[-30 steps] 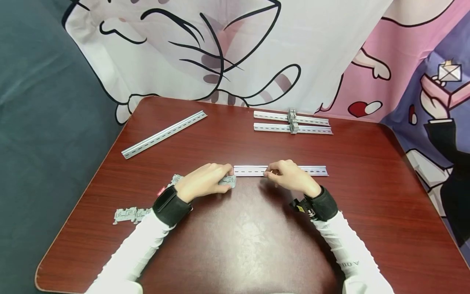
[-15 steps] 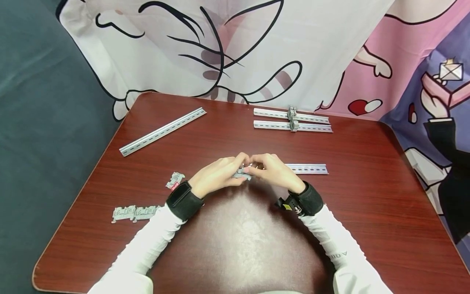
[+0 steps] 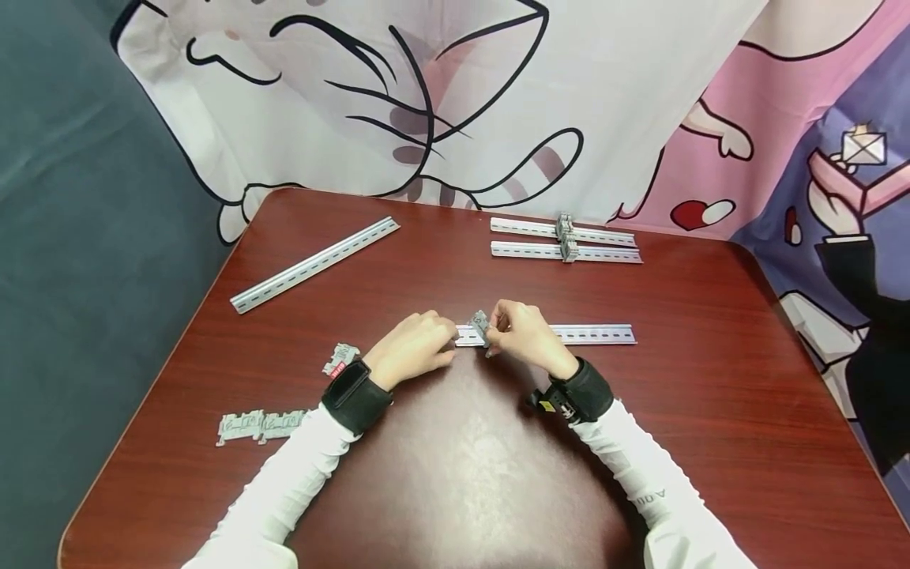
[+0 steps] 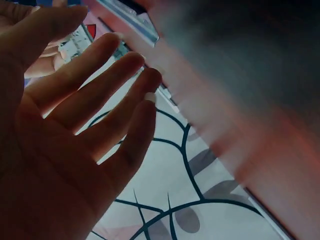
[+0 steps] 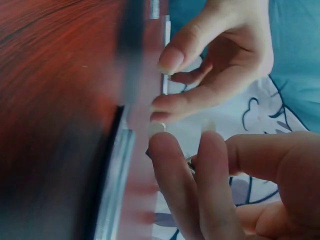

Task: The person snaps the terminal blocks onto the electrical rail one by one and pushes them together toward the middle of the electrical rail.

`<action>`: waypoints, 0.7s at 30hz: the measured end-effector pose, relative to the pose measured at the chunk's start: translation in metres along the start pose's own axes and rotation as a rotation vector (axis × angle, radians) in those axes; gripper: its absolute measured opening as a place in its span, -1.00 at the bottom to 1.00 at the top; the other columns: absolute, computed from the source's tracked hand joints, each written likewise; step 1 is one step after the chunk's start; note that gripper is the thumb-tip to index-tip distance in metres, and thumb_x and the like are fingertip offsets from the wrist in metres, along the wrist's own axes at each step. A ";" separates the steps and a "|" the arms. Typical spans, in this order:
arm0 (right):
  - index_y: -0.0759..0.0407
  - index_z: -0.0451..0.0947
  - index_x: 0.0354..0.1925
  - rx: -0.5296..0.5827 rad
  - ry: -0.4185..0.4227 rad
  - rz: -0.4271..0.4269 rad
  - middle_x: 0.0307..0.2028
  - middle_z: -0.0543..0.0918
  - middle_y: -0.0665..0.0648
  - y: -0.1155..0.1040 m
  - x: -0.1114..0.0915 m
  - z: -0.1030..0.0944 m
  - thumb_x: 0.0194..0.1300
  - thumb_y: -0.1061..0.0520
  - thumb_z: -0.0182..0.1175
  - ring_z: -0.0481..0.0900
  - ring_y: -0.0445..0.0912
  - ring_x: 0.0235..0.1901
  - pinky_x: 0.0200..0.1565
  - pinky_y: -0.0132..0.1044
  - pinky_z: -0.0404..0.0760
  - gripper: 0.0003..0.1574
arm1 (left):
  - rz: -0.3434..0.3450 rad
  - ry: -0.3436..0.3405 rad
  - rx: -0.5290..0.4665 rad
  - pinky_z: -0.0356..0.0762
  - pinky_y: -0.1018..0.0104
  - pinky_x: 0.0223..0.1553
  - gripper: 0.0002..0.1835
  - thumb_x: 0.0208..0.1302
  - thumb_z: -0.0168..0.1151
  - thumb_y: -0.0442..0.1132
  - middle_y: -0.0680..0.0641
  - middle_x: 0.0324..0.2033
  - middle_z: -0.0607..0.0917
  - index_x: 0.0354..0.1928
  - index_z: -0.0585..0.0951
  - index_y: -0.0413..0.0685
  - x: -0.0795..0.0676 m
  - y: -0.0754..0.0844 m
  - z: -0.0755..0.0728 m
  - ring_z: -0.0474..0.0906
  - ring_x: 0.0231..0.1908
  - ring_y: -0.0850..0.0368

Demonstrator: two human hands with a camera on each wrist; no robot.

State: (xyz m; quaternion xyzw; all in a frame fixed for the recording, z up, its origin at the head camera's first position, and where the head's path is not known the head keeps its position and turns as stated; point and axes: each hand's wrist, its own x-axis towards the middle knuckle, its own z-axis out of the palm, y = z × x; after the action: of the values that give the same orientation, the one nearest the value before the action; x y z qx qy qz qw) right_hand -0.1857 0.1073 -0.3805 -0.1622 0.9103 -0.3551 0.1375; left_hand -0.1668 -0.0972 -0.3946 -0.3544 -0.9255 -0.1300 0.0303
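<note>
A silver slotted DIN rail (image 3: 597,334) lies crosswise in front of me. My right hand (image 3: 524,336) pinches a grey DIN-rail terminal block (image 3: 479,322) by its right side, tilted and overlapping the rail's left part in the head view. The block (image 4: 75,44) shows at the upper left of the left wrist view. My left hand (image 3: 415,348) is at the rail's left end, fingers loosely bent, nothing between thumb and fingers in the right wrist view. Left of it lies a grey terminal block with a red marking (image 3: 341,359).
Two joined grey terminal blocks (image 3: 261,426) lie by my left forearm. Another bare rail (image 3: 316,265) lies slanted at the back left. Two parallel rails (image 3: 604,254) at the back right carry grey terminal blocks (image 3: 566,237) across them. A printed cloth (image 3: 626,103) hangs behind the table (image 3: 711,379).
The grey terminal block has passed from my left hand to my right, which has moved left along the rail. My left hand has let go, after moving right and then slightly back.
</note>
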 end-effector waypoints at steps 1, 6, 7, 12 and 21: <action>0.21 0.46 -0.39 -0.017 -0.004 0.013 -0.50 0.69 0.10 0.000 0.001 0.004 0.18 0.24 0.14 0.72 -0.17 -0.55 -0.38 -0.40 0.59 -0.96 | -0.007 -0.022 -0.005 0.46 0.17 -0.31 -0.91 0.18 0.28 -0.21 0.03 -0.47 0.61 -0.40 0.61 -0.06 -0.001 0.001 0.002 0.55 -0.31 0.03; 0.19 0.41 -0.42 -0.108 -0.018 0.063 -0.55 0.65 0.06 -0.002 0.006 0.018 0.19 0.21 0.15 0.69 -0.23 -0.58 -0.41 -0.41 0.50 -0.90 | -0.030 -0.102 -0.003 0.49 0.05 -0.18 -0.85 0.24 0.22 -0.16 -0.04 -0.11 0.70 -0.29 0.65 -0.08 -0.004 0.005 0.010 0.55 -0.06 -0.05; 0.19 0.41 -0.42 -0.121 -0.014 0.067 -0.57 0.65 0.04 -0.003 0.007 0.020 0.18 0.21 0.15 0.68 -0.23 -0.59 -0.40 -0.40 0.49 -0.90 | -0.032 -0.112 -0.002 0.50 0.04 -0.17 -0.84 0.25 0.21 -0.15 -0.05 -0.06 0.69 -0.27 0.65 -0.09 -0.004 0.005 0.011 0.54 -0.03 -0.06; 0.15 0.42 -0.45 -0.154 0.021 0.086 -0.69 0.63 -0.02 -0.005 0.009 0.029 0.17 0.18 0.16 0.64 -0.23 -0.65 -0.38 -0.36 0.51 -0.88 | -0.054 -0.127 -0.032 0.49 0.02 -0.16 -0.83 0.28 0.19 -0.16 -0.06 0.02 0.67 -0.25 0.66 -0.08 -0.005 0.008 0.010 0.53 -0.02 -0.08; 0.10 0.40 -0.64 -0.405 0.017 0.061 -0.68 0.55 0.09 -0.012 0.018 0.041 0.25 0.06 0.06 0.59 -0.01 -0.60 -0.43 -0.13 0.54 -0.66 | -0.083 -0.110 -0.057 0.48 0.02 -0.12 -0.85 0.27 0.22 -0.15 -0.05 -0.05 0.69 -0.30 0.65 -0.07 -0.003 0.007 0.009 0.52 0.01 -0.07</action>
State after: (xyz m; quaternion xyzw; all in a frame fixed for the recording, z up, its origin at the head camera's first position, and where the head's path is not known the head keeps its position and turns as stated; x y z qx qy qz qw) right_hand -0.1851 0.0670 -0.4037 -0.1557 0.9688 -0.1617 0.1052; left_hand -0.1592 -0.0921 -0.4022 -0.3228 -0.9357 -0.1379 -0.0360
